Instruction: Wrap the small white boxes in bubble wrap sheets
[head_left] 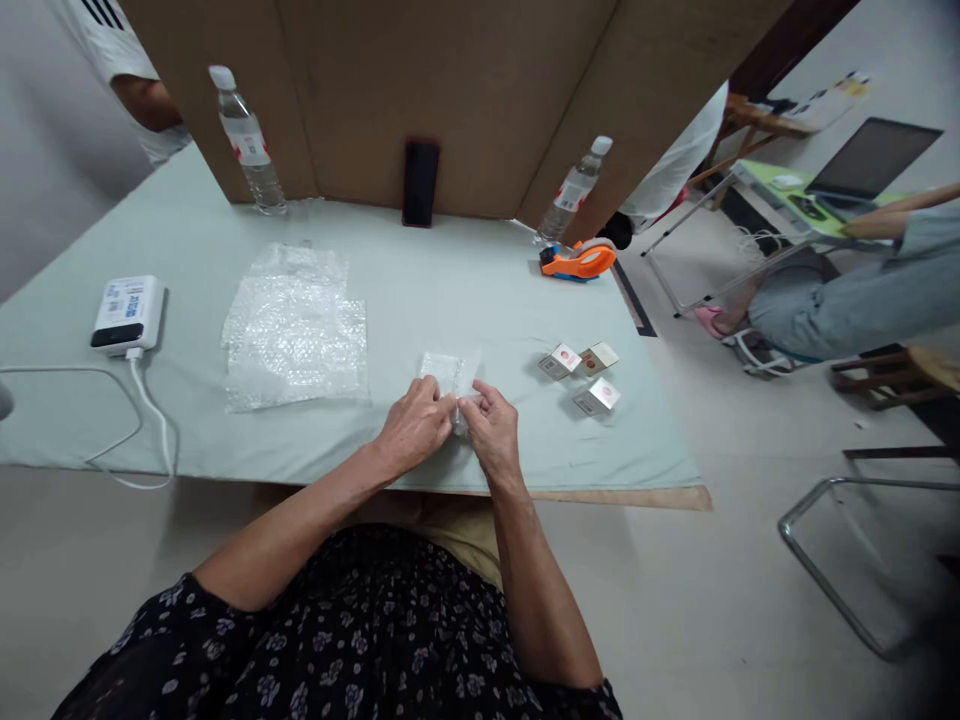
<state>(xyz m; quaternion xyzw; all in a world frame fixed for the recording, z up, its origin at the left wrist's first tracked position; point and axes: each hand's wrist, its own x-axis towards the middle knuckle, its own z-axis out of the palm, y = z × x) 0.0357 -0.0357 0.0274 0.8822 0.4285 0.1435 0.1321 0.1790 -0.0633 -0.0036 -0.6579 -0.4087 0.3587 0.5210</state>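
A table (420, 275) is covered with pale green cloth and closed off at its far edge by a brown cardboard partition (480, 90). At left of centre, loose sheets of bubble wrap (296, 335) are laid flat. Two water bottles (253, 150) (574, 192) are stood near the partition, and an orange tape dispenser (581, 261) is set beside the right one. At the near edge, fingertips of the left hand (416, 425) and right hand (491, 428) are pinched on a small bubble-wrap piece (442, 368); whether anything is enclosed cannot be told. It is judged light, soft, springy and slightly slippery, best gripped by its folded edges without squeezing. To the right, three small cartons (598, 397) are grouped, probably light, stiff and crushable, best held by opposite sides.
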